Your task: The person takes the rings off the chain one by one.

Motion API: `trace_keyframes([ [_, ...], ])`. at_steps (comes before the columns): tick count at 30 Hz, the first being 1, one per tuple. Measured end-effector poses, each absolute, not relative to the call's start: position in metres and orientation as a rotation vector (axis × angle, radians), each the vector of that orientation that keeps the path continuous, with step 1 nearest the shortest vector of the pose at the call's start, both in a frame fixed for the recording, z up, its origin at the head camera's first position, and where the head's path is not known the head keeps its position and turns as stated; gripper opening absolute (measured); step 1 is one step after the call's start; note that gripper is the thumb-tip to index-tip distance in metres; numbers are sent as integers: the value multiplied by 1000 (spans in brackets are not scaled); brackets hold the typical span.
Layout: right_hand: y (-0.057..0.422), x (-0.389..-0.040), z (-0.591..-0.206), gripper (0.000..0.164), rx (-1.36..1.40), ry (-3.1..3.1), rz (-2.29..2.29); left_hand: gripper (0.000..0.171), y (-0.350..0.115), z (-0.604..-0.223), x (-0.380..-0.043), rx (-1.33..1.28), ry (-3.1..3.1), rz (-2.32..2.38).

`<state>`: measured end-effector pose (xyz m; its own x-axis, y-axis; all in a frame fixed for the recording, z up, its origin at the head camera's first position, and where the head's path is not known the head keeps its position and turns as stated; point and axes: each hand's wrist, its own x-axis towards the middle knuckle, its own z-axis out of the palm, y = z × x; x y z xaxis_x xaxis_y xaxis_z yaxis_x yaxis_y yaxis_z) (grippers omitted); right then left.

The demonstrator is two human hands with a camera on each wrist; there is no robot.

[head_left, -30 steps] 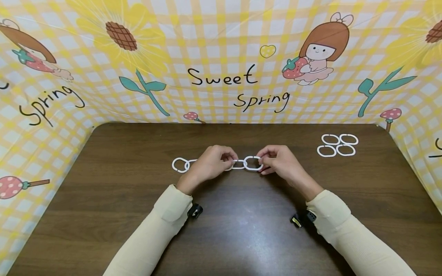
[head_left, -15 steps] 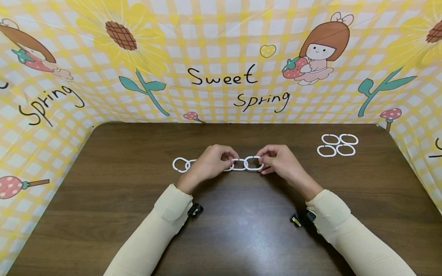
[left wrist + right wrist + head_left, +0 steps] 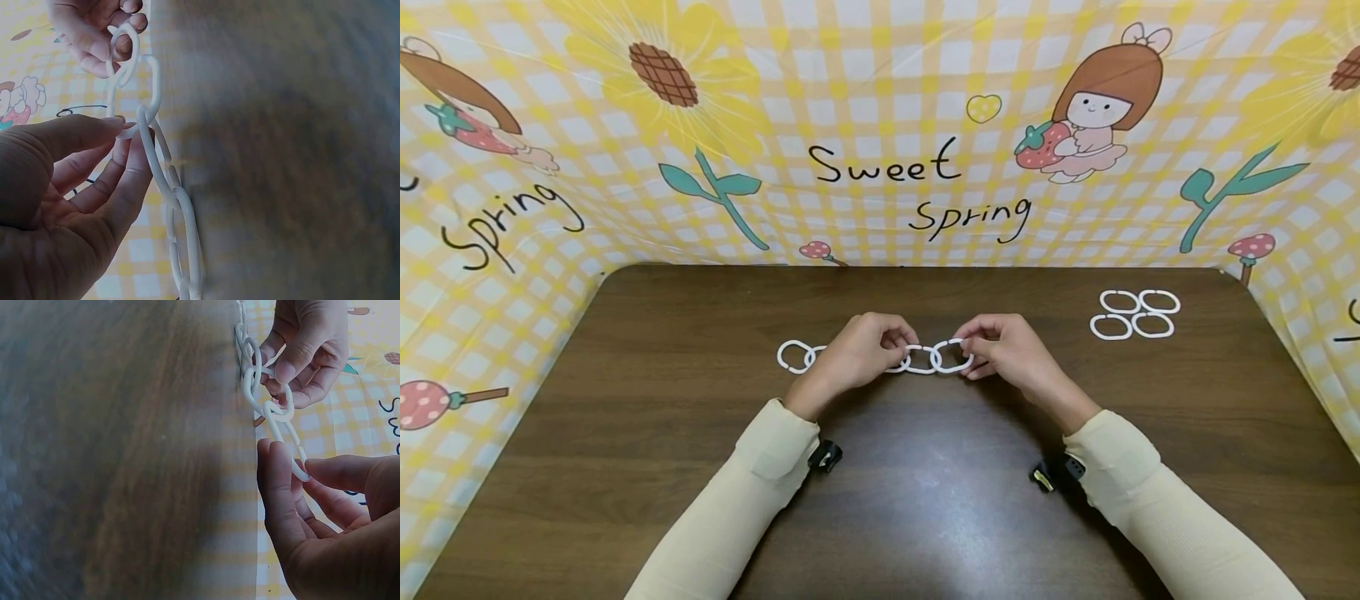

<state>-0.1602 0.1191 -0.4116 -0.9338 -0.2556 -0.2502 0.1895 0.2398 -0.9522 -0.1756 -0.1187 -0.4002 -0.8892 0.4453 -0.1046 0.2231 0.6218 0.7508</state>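
Note:
A chain of white oval links [image 3: 793,357] runs left to right across the table, its middle hidden behind my left hand [image 3: 857,354]. That hand pinches the second link from the right [image 3: 156,87] between thumb and fingertips. My right hand [image 3: 1009,354] pinches the last link [image 3: 952,367] at its outer end. These two links [image 3: 284,422] hook through each other between my hands. In the left wrist view, more linked rings [image 3: 190,231] trail from the pinched link towards the bottom of the frame.
Several loose white links [image 3: 1110,327] lie grouped at the back right of the brown wooden table [image 3: 880,500]. A yellow checked cloth [image 3: 880,100] with printed pictures rises behind the table and along its sides.
The visible links have shifted slightly to the right, and the second link from the right shows more fully below my left fingertips. Both hands keep their pinch almost in place.

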Motion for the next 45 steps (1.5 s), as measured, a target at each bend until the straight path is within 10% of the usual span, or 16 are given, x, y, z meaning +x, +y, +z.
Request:
trace_keyframes([
  [45,113,-162,-409,20,-95,2199,-1673,13,-116,-400,-177,596,2584,1116],
])
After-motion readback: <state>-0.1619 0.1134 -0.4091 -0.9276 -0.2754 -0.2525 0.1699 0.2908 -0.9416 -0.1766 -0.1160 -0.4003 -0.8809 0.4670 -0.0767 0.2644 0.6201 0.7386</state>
